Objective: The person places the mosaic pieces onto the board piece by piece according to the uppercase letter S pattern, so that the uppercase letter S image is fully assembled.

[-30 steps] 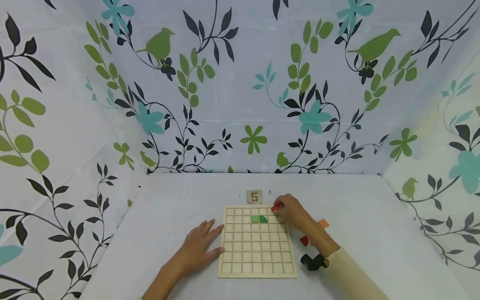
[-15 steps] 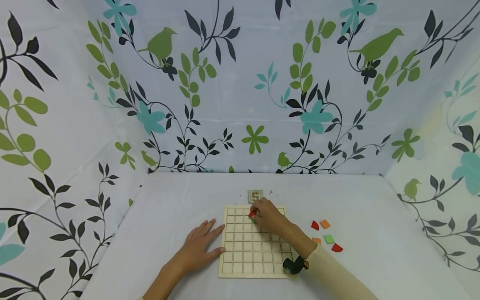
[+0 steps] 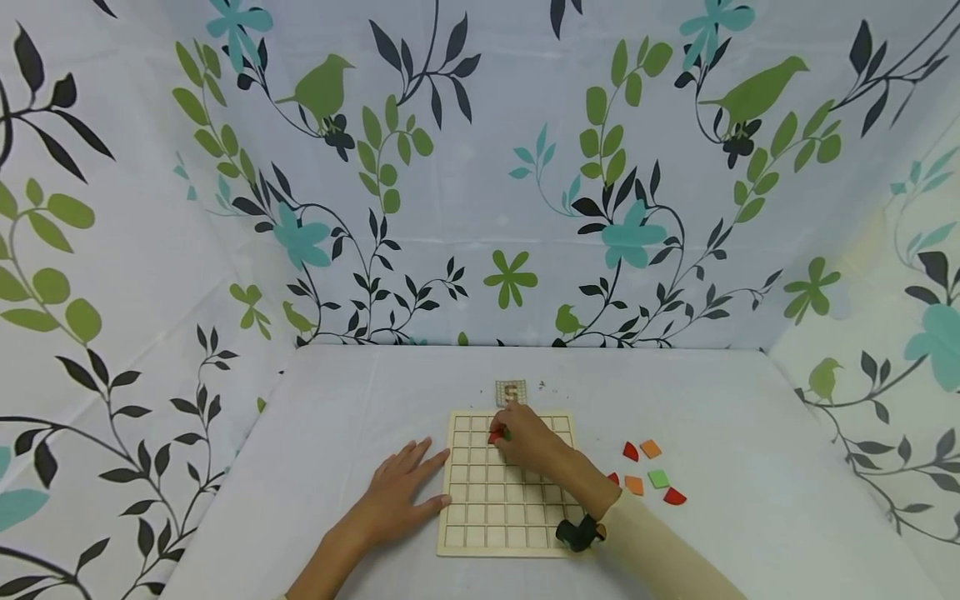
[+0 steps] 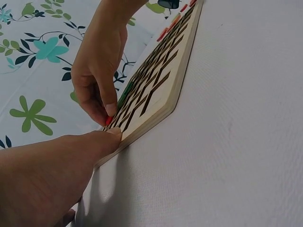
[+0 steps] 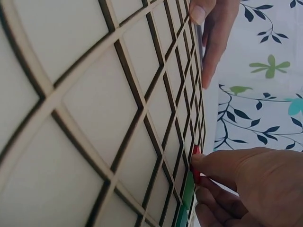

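A wooden board (image 3: 496, 473) with a grid of square cells lies flat on the table. My right hand (image 3: 527, 440) is over its upper rows and pinches a red quarter-round tile (image 5: 196, 150) between thumb and fingers, at the surface of the board. Right beside the red tile, green tiles (image 5: 188, 190) sit in the grid; in the head view the hand mostly covers them. My left hand (image 3: 401, 493) rests on the table with spread fingers, its fingertips and thumb touching the board's left edge. The left wrist view shows that thumb (image 4: 106, 140) against the board.
Right of the board lie loose tiles: red ones (image 3: 675, 496), orange ones (image 3: 650, 448) and a green square (image 3: 658, 478). A small pattern card (image 3: 511, 391) is behind the board. A patterned cloth (image 3: 480, 167) hangs behind and beside the white table (image 3: 360, 392).
With the red tile, my right hand has moved left from the board's upper right corner to beside the green tiles, then slightly lower. My left hand has stayed in place.
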The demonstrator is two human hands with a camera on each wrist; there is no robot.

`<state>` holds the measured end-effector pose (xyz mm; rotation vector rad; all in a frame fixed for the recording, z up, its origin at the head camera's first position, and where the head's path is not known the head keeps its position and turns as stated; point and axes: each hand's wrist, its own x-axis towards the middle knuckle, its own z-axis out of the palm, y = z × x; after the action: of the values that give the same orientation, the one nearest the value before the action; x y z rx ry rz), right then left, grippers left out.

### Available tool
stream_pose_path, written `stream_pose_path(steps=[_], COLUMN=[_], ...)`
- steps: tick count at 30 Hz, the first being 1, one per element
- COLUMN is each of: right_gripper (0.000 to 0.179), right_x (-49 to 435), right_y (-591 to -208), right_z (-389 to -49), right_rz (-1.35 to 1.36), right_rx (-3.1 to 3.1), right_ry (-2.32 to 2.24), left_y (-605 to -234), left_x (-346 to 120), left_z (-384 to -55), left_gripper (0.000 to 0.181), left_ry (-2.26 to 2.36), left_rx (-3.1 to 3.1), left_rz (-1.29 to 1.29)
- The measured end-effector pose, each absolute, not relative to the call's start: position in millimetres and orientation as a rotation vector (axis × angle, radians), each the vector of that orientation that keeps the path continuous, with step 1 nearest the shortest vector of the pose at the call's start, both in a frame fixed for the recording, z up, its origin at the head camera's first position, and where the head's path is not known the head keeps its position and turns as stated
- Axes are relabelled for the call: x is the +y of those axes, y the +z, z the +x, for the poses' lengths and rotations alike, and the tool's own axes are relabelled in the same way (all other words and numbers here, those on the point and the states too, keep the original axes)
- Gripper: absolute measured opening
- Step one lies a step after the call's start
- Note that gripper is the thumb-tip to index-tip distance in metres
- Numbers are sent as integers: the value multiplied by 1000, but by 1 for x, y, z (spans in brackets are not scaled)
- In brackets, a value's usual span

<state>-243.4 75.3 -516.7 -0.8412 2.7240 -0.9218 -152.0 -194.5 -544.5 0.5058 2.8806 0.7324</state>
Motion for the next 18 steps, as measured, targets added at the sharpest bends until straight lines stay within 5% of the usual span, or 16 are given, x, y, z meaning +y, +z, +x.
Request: stream_pose_path(steps=[18], right_gripper=[10], right_x=[81], right_y=[-521], right_z=[-238], right_rz=[-986], right_rx=[2814], right_ry=[-828], left_y=[-545], left_x=[-193], left_z=[-152], left_gripper=[72], left_ry=[747], left_rx=[2901], left_rz=[517])
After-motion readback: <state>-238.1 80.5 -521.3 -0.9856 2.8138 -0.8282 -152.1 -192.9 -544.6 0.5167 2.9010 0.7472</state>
